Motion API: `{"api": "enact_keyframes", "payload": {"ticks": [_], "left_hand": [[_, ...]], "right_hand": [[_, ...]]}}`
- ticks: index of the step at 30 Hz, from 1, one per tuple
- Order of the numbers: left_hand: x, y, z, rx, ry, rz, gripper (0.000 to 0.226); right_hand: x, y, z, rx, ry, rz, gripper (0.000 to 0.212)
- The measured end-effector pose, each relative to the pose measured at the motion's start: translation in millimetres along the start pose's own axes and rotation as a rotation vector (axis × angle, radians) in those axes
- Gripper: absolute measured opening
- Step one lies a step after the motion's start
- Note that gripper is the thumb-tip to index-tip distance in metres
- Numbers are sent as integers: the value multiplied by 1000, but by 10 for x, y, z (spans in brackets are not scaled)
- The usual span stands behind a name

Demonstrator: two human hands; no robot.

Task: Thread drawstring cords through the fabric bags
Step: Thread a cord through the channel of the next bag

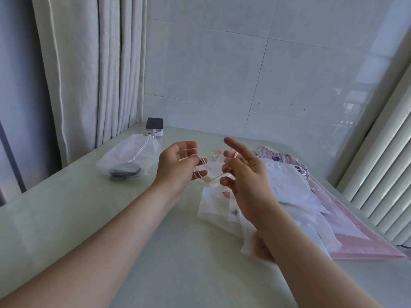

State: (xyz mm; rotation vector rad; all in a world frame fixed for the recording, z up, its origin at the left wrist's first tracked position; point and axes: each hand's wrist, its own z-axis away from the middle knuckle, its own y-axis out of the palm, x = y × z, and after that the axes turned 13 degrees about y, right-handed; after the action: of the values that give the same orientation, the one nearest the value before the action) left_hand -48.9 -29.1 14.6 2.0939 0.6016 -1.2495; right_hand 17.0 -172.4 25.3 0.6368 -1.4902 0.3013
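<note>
Two grips hover over the desk (111, 218). My left grip (178, 165) pinches loops of white cord (201, 162), which runs to the gathered mouth of a small white bag (213, 205) between my wrists. My right grip (246, 174) is wide, fingers spread, with the cord reaching its lower fingers.

Soft daylight; wall tiles (347, 107) glare (right); edges bowed, perhaps blurred.
</note>
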Motion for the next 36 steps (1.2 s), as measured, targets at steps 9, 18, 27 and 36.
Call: {"api": "enact_keyframes", "payload": {"ticks": [9,18,27,36], "left_hand": [[-75,36,68,226,56,-46,19],[131,-21,27,391,39,-353,10],[-38,58,52,380,-175,-32,26],[-50,-44,80,579,-39,-430,25]], "right_hand": [[-59,48,43,74,162,314,16],[-31,55,11,-233,-13,236,18],[26,-21,-18,-238,153,-41,28],[101,-29,42,-214,-112,290,31]]}}
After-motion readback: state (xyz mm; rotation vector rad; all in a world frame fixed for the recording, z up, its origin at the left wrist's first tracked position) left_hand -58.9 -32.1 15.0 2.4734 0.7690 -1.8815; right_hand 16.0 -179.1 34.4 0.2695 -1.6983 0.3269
